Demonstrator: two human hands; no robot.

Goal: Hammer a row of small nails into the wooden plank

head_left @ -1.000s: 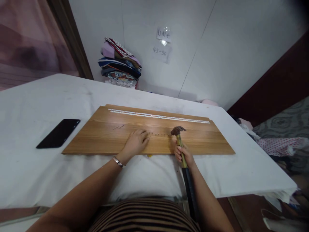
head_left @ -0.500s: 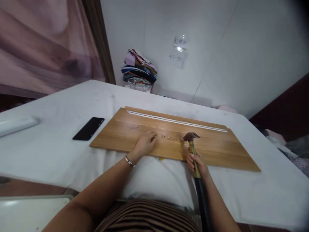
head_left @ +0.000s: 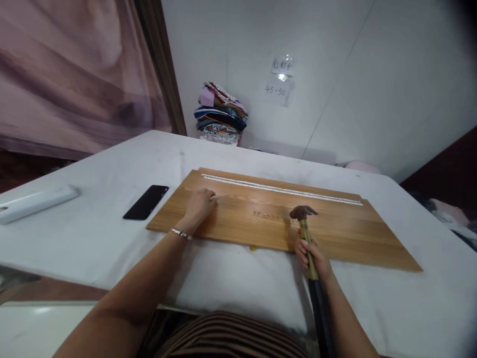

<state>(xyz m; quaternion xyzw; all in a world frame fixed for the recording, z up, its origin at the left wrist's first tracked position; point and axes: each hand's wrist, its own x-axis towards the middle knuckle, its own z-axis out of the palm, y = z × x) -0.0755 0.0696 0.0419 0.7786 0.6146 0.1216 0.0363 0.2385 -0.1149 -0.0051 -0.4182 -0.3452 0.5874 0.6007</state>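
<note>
A long wooden board (head_left: 346, 238) lies on the white-covered table (head_left: 93, 233). My left hand (head_left: 198, 205) rests on the board's left part, its fingers pinched together on a thin nail (head_left: 215, 198) at the fingertips. My right hand (head_left: 312, 252) is wrapped round the handle of a hammer (head_left: 302, 214). The hammer's head rests on the board, just right of a short row of nails (head_left: 268, 215) standing in the wood. A white strip (head_left: 283, 190) runs along the board's far edge.
A black phone (head_left: 146, 202) lies left of the board, and a long white object (head_left: 37, 201) further left. Folded cloths (head_left: 221, 113) are stacked at the wall under paper notes (head_left: 279, 79). A pink curtain (head_left: 67, 74) hangs at left.
My left hand has moved left along the board, from beside the row of nails to the spot where loose nails lay. The hammer stayed put; my head turned left.
</note>
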